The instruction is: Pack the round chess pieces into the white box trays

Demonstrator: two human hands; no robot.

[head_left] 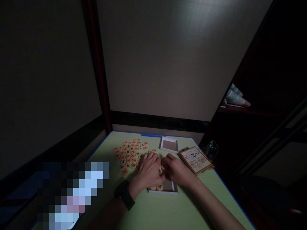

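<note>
Round wooden Chinese chess pieces with red and dark characters (130, 151) lie face up in a loose cluster on the green table, left of my hands. My left hand (149, 169), with a dark watch on the wrist, curls over the near side of the cluster. Between its thumb and fingers a chess piece (160, 169) shows in part. My right hand (176, 168) is closed, its fingertips meeting that piece from the right. Below both hands lies a shallow open box (171, 192) with a few pieces (158, 187) in its near left corner. My hands hide its far part.
Behind the hands is a second shallow white box part (169, 144). To the right lies a flat case with Chinese writing (196, 159), near a dark clear-edged object (212, 149). The table (134, 207) has a blue edge; a wall panel stands behind it.
</note>
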